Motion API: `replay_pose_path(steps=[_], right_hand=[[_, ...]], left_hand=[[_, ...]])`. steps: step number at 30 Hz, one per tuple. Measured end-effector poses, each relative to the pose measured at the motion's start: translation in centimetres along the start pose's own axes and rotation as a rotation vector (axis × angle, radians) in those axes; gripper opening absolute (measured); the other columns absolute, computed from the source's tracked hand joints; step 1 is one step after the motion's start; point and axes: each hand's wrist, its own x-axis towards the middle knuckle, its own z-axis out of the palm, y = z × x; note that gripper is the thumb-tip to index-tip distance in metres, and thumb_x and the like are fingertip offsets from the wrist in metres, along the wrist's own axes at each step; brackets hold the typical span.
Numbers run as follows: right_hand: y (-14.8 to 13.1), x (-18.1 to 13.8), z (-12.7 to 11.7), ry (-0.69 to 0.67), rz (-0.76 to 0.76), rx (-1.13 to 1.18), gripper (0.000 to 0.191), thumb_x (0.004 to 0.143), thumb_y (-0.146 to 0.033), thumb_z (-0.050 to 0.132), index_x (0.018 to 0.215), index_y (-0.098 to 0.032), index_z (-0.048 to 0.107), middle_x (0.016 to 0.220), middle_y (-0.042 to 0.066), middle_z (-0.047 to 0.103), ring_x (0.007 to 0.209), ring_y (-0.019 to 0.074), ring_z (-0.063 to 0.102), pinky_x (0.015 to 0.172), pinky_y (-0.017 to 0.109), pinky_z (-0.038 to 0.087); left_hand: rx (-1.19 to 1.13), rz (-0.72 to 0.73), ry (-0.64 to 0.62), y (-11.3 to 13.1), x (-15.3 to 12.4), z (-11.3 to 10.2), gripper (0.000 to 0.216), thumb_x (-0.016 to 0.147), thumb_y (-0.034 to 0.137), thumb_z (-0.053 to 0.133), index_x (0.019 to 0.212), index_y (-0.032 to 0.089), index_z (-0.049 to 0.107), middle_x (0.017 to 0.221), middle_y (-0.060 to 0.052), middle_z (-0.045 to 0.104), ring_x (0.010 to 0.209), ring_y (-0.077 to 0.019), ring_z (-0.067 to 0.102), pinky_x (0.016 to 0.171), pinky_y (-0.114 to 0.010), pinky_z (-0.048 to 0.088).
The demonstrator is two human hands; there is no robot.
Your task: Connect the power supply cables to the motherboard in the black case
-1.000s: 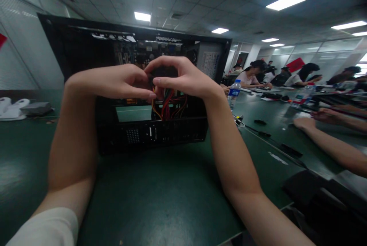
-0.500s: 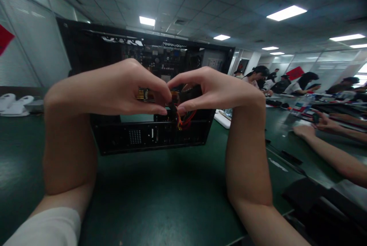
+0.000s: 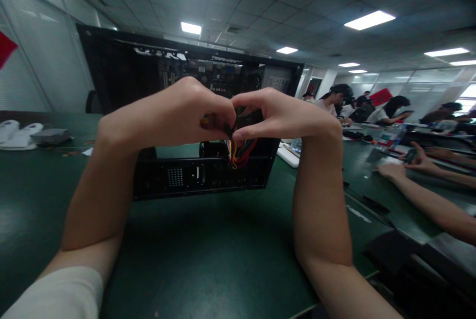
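Observation:
In front of me a black computer case (image 3: pixel 201 189) stands open on the green table, with a motherboard (image 3: pixel 219 77) inside. A bundle of red, yellow and black power cables (image 3: pixel 238 156) hangs at the opening. My left hand (image 3: pixel 186 113) and my right hand (image 3: pixel 277 113) meet over it, thumbs and fingers pinched together. Between their fingertips is a dark cable connector (image 3: pixel 228 131) at the top of the bundle, mostly covered by the fingers. Both hands appear closed on it.
The green table (image 3: pixel 208 249) spreads around the case. Left lie white objects (image 3: pixel 18 135) and a grey box (image 3: pixel 51 136). A white object (image 3: pixel 288 154) is right of the case. Another person's hands (image 3: pixel 403 163) and a bottle (image 3: pixel 388 138) are further right; several people sit behind.
My left hand has moved right, up against my right hand, and its fingers now close on the connector. My right hand has hardly moved. The cable bundle has shifted slightly.

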Motion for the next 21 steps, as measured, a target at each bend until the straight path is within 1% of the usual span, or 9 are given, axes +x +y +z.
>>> replay_pose_path(steps=[2,5,8,10,15,19,21], right_hand=[[0.36,0.07,0.0,-0.008,-0.007,0.002,0.039,0.085,-0.04,0.079,0.115,-0.014,0.074,0.115,0.007,0.074,0.106,0.0233,0.066,0.096,0.036,0.052],[0.7,0.1,-0.02,-0.036,-0.004,0.012,0.039,0.085,-0.04,0.08,0.115,-0.016,0.074,0.115,0.007,0.074,0.111,0.0247,0.065,0.099,0.036,0.051],[0.7,-0.02,-0.17,-0.056,0.008,0.011,0.039,0.083,-0.04,0.08,0.114,-0.016,0.074,0.115,0.006,0.074,0.112,0.0253,0.065,0.1,0.037,0.052],[0.56,-0.17,-0.32,-0.051,0.015,-0.001,0.041,0.083,-0.041,0.081,0.115,-0.016,0.074,0.115,0.006,0.074,0.111,0.0253,0.065,0.1,0.037,0.052],[0.35,-0.4,-0.58,-0.036,0.05,-0.048,0.046,0.083,-0.045,0.081,0.118,-0.016,0.073,0.116,0.007,0.074,0.109,0.0252,0.065,0.097,0.036,0.054],[0.49,-0.28,-0.5,-0.048,0.062,-0.067,0.047,0.084,-0.046,0.08,0.119,-0.016,0.074,0.113,0.006,0.074,0.106,0.0235,0.066,0.093,0.033,0.055],[0.47,-0.17,-0.4,-0.043,0.059,-0.074,0.045,0.085,-0.045,0.08,0.118,-0.015,0.074,0.112,0.005,0.075,0.104,0.0227,0.067,0.092,0.032,0.056]], left_hand=[[0.038,0.044,0.026,-0.32,0.06,0.07,0.049,0.097,0.057,0.04,0.111,0.023,0.073,0.091,0.003,0.067,0.105,-0.0225,0.072,0.095,-0.038,0.058],[0.088,0.074,0.073,-0.38,0.21,0.13,0.047,0.098,0.056,0.041,0.11,0.024,0.072,0.092,0.002,0.069,0.103,-0.0217,0.073,0.092,-0.037,0.061],[0.128,0.066,0.102,-0.12,0.42,0.23,0.039,0.099,0.052,0.045,0.105,0.023,0.072,0.09,0.001,0.07,0.093,-0.0196,0.074,0.087,-0.036,0.062],[0.142,0.062,0.108,0.04,0.52,0.27,0.036,0.1,0.048,0.046,0.105,0.023,0.071,0.09,0.001,0.071,0.091,-0.0193,0.074,0.085,-0.035,0.061],[0.168,0.057,0.116,0.13,0.57,0.25,0.035,0.101,0.046,0.045,0.108,0.024,0.07,0.09,0.001,0.072,0.093,-0.0199,0.073,0.087,-0.036,0.061],[0.205,0.019,0.095,0.15,0.59,0.26,0.034,0.103,0.045,0.044,0.112,0.024,0.07,0.094,0.0,0.072,0.097,-0.0214,0.072,0.092,-0.038,0.058],[0.248,0.002,0.103,0.24,0.64,0.31,0.034,0.103,0.044,0.044,0.109,0.025,0.071,0.092,0.0,0.072,0.094,-0.0208,0.072,0.09,-0.038,0.057]])
